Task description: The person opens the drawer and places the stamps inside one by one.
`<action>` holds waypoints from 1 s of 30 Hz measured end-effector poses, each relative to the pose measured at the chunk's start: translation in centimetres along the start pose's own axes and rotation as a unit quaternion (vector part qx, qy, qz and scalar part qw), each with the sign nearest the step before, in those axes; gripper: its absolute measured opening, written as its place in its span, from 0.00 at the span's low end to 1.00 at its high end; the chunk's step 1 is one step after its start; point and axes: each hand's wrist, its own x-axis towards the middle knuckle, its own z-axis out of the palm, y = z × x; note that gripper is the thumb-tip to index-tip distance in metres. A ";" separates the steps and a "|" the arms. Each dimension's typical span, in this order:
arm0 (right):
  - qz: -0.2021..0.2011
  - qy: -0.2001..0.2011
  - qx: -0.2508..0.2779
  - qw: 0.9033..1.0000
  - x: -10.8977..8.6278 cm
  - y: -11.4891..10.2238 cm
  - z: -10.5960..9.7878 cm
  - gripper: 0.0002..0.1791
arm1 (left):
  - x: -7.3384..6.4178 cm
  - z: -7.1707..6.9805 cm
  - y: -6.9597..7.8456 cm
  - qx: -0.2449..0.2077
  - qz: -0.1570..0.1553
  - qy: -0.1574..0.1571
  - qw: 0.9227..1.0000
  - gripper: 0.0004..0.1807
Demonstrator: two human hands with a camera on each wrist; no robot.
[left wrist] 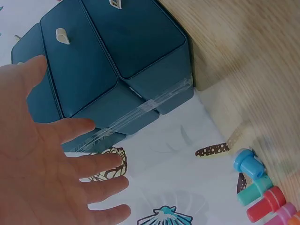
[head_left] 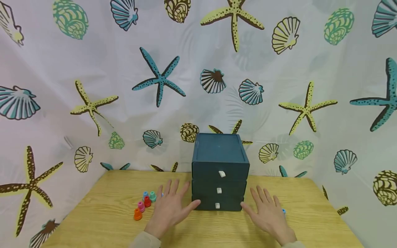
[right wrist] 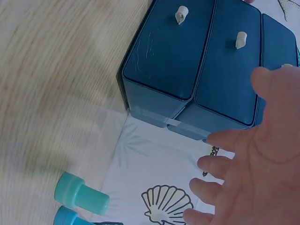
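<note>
A dark blue three-drawer box (head_left: 220, 148) stands against the back cloth, its drawers closed, each with a small white knob (head_left: 219, 190). My left hand (head_left: 170, 208) is spread in front of its left side, fingers straight and holding nothing. To its right, my right hand (head_left: 268, 215) is likewise spread near the box's right side. Beside the left hand sit several small stepped plastic pegs, including an orange peg (head_left: 138, 214), a pink peg (head_left: 141, 206) and a red peg (head_left: 147, 201). The right wrist view shows a teal peg (right wrist: 79, 192) and a blue peg (right wrist: 70, 216), mostly hidden in the head view.
A light wooden table (head_left: 102, 206) bears everything. Behind and beside it hangs a white cloth (head_left: 192, 41) printed with shells and starfish. Clear tape (left wrist: 150, 105) runs along the box's side.
</note>
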 end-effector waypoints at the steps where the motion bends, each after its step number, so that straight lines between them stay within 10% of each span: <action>1: 0.000 0.002 0.003 1.000 0.1 -0.1 0.0 0.45 | 0.0 -0.1 0.1 -0.005 -0.004 -0.003 1.000 0.45; 16: 0.051 0.026 0.211 0.976 0.8 0.7 0.6 0.51 | 0.7 0.2 0.1 -0.141 -0.032 0.010 0.989 0.36; 30: 0.084 0.075 0.325 0.939 0.9 1.9 1.4 0.25 | 1.8 1.1 -0.5 -0.308 -0.044 0.089 0.946 0.31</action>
